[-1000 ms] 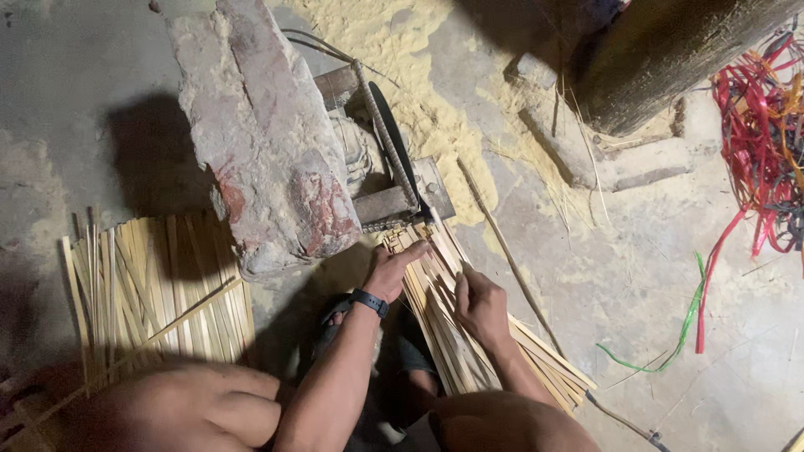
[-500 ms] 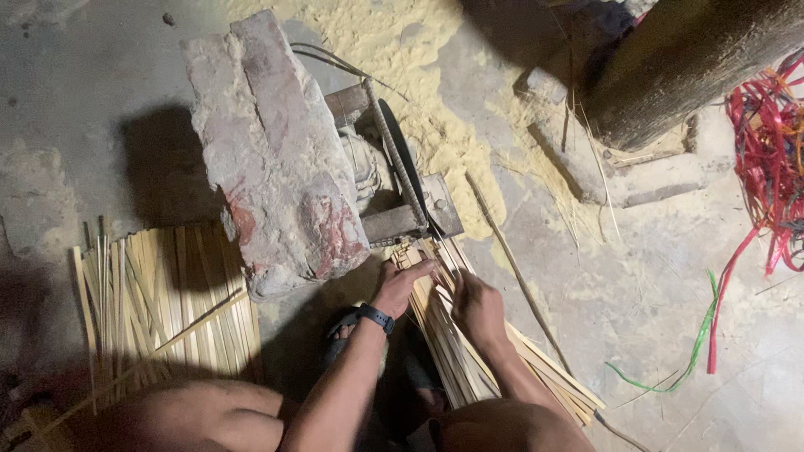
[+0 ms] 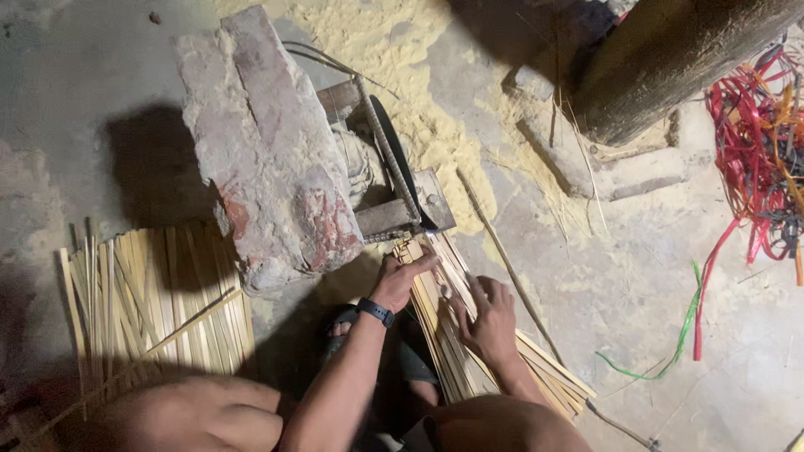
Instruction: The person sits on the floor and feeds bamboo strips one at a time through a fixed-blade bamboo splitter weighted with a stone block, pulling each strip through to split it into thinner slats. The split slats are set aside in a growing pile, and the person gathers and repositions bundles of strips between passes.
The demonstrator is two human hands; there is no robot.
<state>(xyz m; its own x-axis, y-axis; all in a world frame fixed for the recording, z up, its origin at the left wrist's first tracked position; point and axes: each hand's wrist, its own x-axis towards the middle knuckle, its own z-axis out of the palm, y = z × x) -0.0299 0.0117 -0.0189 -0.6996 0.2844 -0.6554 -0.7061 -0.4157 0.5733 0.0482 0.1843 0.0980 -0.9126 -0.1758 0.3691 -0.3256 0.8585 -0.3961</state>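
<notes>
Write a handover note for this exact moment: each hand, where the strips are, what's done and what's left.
Left hand: open, fingers pressing the near bundle of bamboo strips at its end by the metal cutter.
Right hand: open, flat on the same bundle.
Second pile of strips lies to the left, beside the stone block that weighs on the cutter.
Done: two piles laid out.
Left: cannot tell which pile is finished.

The big rough stone slab (image 3: 268, 151) lies on a metal cutting tool (image 3: 394, 176). Just right of the slab lies a bundle of thin bamboo strips (image 3: 469, 351); left of it, a flat pile of bamboo slats (image 3: 142, 310); far right, tangled red plastic straps (image 3: 758, 151).
</notes>
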